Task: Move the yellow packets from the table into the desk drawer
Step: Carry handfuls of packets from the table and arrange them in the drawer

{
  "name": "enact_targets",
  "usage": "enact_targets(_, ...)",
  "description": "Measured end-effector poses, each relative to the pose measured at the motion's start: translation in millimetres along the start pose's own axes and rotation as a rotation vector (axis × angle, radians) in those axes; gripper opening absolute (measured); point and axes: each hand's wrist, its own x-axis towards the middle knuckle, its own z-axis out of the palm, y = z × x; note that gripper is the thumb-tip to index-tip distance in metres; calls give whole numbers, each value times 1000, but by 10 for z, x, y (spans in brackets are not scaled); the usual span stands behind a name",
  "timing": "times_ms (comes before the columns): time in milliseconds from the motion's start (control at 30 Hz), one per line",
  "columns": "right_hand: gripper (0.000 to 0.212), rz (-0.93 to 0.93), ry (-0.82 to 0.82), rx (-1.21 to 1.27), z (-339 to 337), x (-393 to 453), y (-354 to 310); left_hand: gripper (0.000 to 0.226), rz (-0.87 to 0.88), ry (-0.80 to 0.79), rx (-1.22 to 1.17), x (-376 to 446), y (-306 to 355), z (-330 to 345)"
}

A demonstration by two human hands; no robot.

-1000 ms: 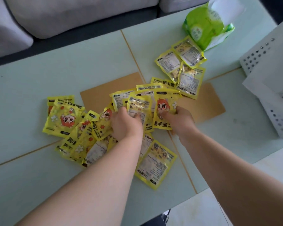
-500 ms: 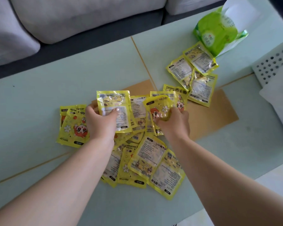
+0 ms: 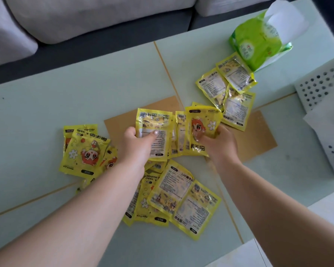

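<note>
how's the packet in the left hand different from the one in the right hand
The yellow packet in the left hand shows its printed back, with small text and a barcode; the yellow packet in the right hand shows its front, an orange cartoon character and a white flower. The left hand pins its packet with the thumb across the face; the right hand holds its packet from the lower edge. Both are glossy, raised above the pale green table.

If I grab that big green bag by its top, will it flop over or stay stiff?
The green bag would probably sag: it looks like soft, crinkled plastic film. Its glossy skin may be slippery. The opened white top stands loosely, so anything inside might spill if tipped.
</note>
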Motion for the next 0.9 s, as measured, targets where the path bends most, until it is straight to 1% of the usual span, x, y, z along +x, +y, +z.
enact_targets(33, 19, -21, -8, -37, 30, 21, 3, 24, 0, 12, 15, -19, 13, 43)
enact_targets(100, 22, -52, -26, -131, 104, 37, -4, 43, -5, 42, 31, -19, 14, 107)
enact_targets(133, 25, -59, -24, -175, 134, 35, -9, 45, 0, 53, 48, -1, 11, 133)
enact_targets(233, 33, -90, 8, -243, 195, 1, -31, 25, 46, 76, 156, 56, 11, 159)
enact_targets(300, 33, -109, 16, -247, 216, -24, -37, 24, 96, 75, 232, 76, 8, 167)
enact_targets(367, 33, -112, 24, -256, 226, -34, -44, 26, 151, 76, 258, 87, -24, 173)
enact_targets(433, 31, -103, 9, -253, 214, -28, -63, 30, 180, 75, 259, 45, -45, 167)
enact_targets(500, 29, -94, -26, -255, 181, -11, -78, 25, 189, 70, 230, 11, -64, 148)
enact_targets(600, 29, -87, -59, -239, 119, 14, -82, 16, 149, 36, 120, -52, -40, 67)
enact_targets(633, 30, -77, -72, -225, 101, 21, -73, 19, 111, 17, 71, -71, -33, 35)
enact_targets(700, 34, -48, -94, -176, 61, 29, -42, 54, 47, -22, -36, -45, -82, -58)
enact_targets(733, 34, -28, -107, -128, 37, 21, -18, 61, 30, -35, -75, -28, -94, -96)
enact_targets(800, 32, 18, -136, 14, -18, -15, 38, 59, 3, -43, -124, -20, -117, -169)
enact_targets(833, 31, 44, -147, 95, -50, -49, 78, 53, -24, -64, -148, -47, -109, -209)
enact_targets(900, 31, 89, -155, 229, -100, -120, 191, 22, -51, -84, -198, -90, -136, -272)
